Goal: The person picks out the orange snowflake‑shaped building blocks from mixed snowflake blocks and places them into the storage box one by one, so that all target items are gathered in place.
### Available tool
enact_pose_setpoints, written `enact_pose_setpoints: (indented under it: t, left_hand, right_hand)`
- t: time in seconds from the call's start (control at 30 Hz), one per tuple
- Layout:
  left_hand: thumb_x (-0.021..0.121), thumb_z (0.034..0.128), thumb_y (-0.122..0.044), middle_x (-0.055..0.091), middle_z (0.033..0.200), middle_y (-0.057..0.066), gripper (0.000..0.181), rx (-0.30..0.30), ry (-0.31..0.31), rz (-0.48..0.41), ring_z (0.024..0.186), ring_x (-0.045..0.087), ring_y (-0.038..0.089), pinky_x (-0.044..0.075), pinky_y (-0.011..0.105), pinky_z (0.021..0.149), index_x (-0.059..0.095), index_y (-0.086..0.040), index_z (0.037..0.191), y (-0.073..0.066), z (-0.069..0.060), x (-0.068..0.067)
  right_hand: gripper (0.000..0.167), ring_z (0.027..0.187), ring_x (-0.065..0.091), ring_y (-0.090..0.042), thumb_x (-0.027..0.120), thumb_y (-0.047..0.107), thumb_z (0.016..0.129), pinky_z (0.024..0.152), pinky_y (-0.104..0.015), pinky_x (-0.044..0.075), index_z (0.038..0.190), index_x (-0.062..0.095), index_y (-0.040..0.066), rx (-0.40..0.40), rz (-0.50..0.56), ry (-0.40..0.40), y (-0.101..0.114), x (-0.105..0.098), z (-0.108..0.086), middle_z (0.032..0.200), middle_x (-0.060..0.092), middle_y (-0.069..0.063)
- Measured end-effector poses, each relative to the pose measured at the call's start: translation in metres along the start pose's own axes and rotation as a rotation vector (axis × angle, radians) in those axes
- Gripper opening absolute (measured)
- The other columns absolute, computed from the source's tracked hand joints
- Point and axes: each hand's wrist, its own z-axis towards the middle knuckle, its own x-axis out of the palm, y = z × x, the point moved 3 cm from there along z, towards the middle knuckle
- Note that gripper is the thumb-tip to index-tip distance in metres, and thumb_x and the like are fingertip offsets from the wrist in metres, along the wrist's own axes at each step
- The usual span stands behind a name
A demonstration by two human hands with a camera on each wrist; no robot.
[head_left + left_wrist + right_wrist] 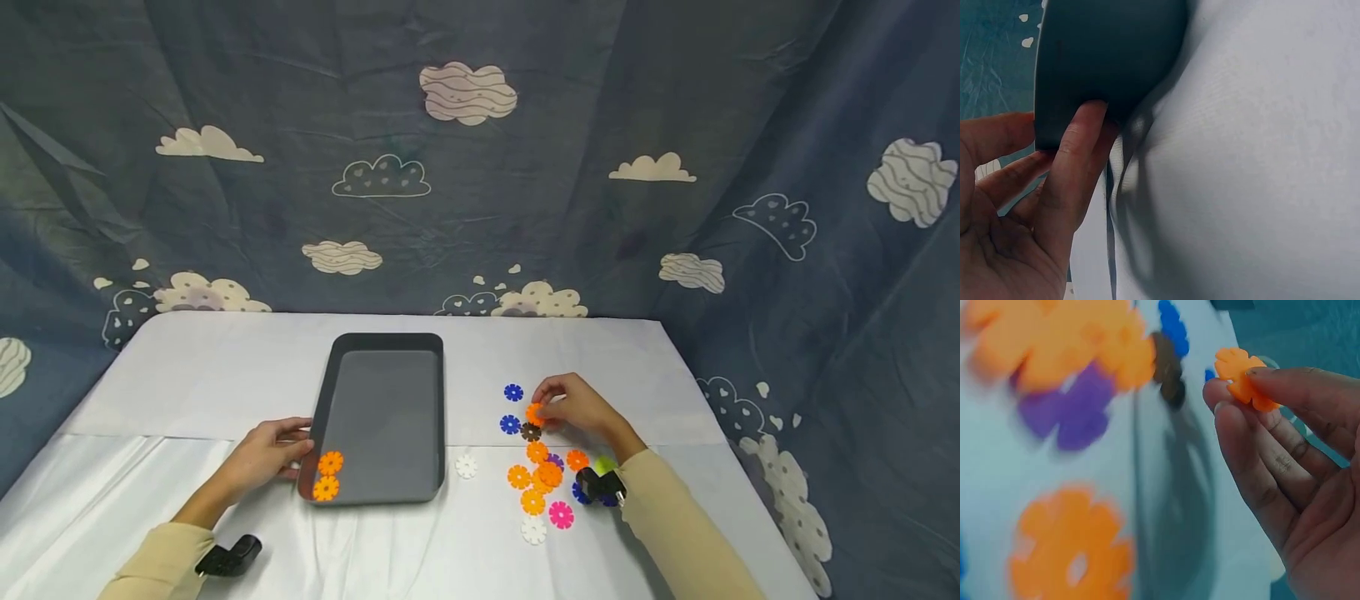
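Between the thumb and fingertips of my right hand (pixel 581 407) is an orange notched plastic disc (pixel 1244 376), lifted off the cloth in the right wrist view. Below it lies a brown disc (pixel 531 432), with two blue discs (pixel 510 425) just left. My left hand (pixel 264 457) grips the left wall of a dark grey rectangular tray (pixel 390 417); in the left wrist view its fingers (pixel 1075 147) press the wall's outer side. Two orange discs (pixel 327 475) lie inside the tray's near left corner, touching or nearly so.
More discs lie loose on the white cloth right of the tray: several orange (pixel 533 502), a pink (pixel 561 514), a purple, a green (pixel 604 465), blue ones and two white (pixel 466 466). Black wrist cameras (pixel 600 485) hang at both sleeves. A cloud-patterned curtain (pixel 510 208) stands behind.
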Motion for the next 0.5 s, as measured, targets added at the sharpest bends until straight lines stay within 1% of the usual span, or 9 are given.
enact_pose_setpoints:
  t: [0.13, 0.33, 0.43, 0.5]
  left_hand:
    - [0.057, 0.0964, -0.010, 0.053, 0.126, 0.032, 0.052, -0.012, -0.009, 0.005, 0.097, 0.065, 0.028, 0.059, 0.033, 0.070, 0.038, 0.014, 0.139, -0.001, -0.001, 0.001]
    - [0.057, 0.0964, -0.009, 0.055, 0.123, 0.031, 0.052, -0.014, -0.016, 0.000, 0.091, 0.066, 0.025, 0.059, 0.033, 0.069, 0.038, 0.014, 0.139, -0.002, 0.000, 0.001]
    - [0.058, 0.0964, -0.010, 0.055, 0.123, 0.031, 0.053, -0.016, -0.019, 0.002, 0.091, 0.066, 0.025, 0.059, 0.033, 0.069, 0.038, 0.014, 0.139, -0.001, 0.001, 0.001]
    - [0.058, 0.0964, -0.011, 0.055, 0.123, 0.031, 0.053, -0.017, -0.018, 0.002, 0.092, 0.066, 0.025, 0.059, 0.033, 0.069, 0.038, 0.014, 0.139, 0.000, 0.001, 0.001]
  right_hand:
    - [0.013, 0.068, 0.062, -0.021, 0.066, -0.003, 0.084, 0.070, -0.031, 0.059, 0.097, 0.068, 0.001, -0.029, 0.005, 0.029, 0.020, 0.009, 0.011, 0.087, 0.062, -0.010]
    - [0.020, 0.076, 0.062, -0.020, 0.063, -0.008, 0.083, 0.075, -0.031, 0.058, 0.101, 0.069, 0.000, -0.104, 0.039, 0.081, 0.045, 0.029, 0.031, 0.092, 0.064, -0.010]
    - [0.022, 0.079, 0.062, -0.019, 0.063, -0.009, 0.083, 0.078, -0.031, 0.057, 0.101, 0.070, 0.001, -0.135, 0.057, 0.087, 0.057, 0.039, 0.039, 0.094, 0.065, -0.008]
    - [0.021, 0.077, 0.062, -0.018, 0.065, -0.009, 0.082, 0.076, -0.030, 0.057, 0.100, 0.070, 0.000, -0.166, 0.073, 0.087, 0.064, 0.044, 0.044, 0.093, 0.066, -0.008]
